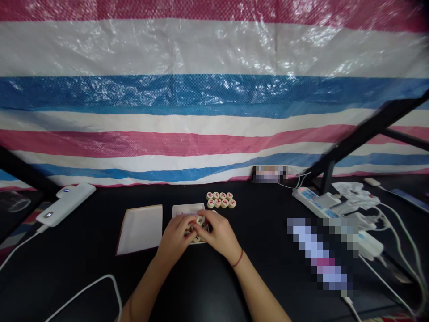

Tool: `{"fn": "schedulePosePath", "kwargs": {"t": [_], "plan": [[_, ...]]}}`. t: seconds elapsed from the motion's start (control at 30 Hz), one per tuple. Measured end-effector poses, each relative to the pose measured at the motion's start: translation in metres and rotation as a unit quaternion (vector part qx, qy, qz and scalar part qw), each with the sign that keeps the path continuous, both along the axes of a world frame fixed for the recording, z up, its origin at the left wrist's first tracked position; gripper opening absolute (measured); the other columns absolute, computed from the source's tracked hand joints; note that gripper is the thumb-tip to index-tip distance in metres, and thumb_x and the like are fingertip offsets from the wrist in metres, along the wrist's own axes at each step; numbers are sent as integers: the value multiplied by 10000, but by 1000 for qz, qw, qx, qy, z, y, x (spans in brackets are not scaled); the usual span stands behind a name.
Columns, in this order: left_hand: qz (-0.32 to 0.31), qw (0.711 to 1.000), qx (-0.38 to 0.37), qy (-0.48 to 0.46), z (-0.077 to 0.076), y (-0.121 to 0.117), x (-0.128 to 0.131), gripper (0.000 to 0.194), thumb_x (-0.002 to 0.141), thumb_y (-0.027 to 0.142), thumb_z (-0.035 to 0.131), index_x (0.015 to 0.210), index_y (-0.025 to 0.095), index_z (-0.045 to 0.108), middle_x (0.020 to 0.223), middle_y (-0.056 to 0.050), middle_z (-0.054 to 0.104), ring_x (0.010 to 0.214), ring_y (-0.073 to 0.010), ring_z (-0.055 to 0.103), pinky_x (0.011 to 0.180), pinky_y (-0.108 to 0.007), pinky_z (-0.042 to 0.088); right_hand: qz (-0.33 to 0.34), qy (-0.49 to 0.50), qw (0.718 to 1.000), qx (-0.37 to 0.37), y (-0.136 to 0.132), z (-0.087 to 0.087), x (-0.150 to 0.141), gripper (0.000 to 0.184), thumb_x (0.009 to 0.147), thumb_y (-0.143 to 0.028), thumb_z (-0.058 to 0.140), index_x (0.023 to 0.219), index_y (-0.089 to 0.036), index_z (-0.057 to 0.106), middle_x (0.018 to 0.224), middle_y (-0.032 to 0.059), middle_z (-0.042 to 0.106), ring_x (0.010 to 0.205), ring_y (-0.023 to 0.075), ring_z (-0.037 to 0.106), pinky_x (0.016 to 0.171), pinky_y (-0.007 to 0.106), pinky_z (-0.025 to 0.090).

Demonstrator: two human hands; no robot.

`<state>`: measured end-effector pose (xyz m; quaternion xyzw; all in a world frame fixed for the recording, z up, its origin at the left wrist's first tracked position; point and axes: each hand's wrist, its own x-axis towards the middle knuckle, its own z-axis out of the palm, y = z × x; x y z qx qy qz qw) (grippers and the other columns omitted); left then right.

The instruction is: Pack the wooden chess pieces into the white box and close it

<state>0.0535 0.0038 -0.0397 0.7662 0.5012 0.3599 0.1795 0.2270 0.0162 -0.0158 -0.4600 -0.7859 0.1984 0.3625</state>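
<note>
Both hands meet over a small white box (178,209) that holds round cream xiangqi pieces (196,239) with dark characters. My left hand (176,232) curls over the box's left side, its fingers and thumb closed around pieces. From the right, my right hand (219,230) reaches in with its thumb and fingers closed on a xiangqi piece (200,220), and the two hands' fingertips nearly touch. The fingers hide part of the box's contents. Just behind my right hand, several xiangqi pieces with red characters (225,203) lie in two short rows on the black table.
An open white box lid (141,230) lies left of the box. A white power bank (69,203) with a cable stands farther left. On the right are a blurred phone (318,257), a power strip (315,203) and tangled white cables. Striped sheeting (201,143) hangs behind the table.
</note>
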Motion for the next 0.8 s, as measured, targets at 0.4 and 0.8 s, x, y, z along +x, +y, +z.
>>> {"fn": "schedulePosePath", "kwargs": {"t": [0.4, 0.8], "plan": [[17, 1000, -6, 22, -2, 4, -9, 243, 902, 314, 530, 1120, 226, 592, 1051, -62, 678, 969, -212, 619, 887, -379, 481, -62, -65, 995, -49, 22, -17, 39, 255, 785, -122, 561, 1015, -205, 634, 991, 56, 666, 844, 182, 624, 778, 318, 517], [29, 999, 1, 28, 0, 6, -11, 229, 903, 302, 507, 1090, 221, 611, 990, -57, 688, 903, -200, 632, 841, -354, 494, -104, -135, 982, -77, 20, -19, 37, 186, 785, -175, 561, 961, -212, 609, 891, 30, 663, 675, 151, 603, 623, 248, 446]]}}
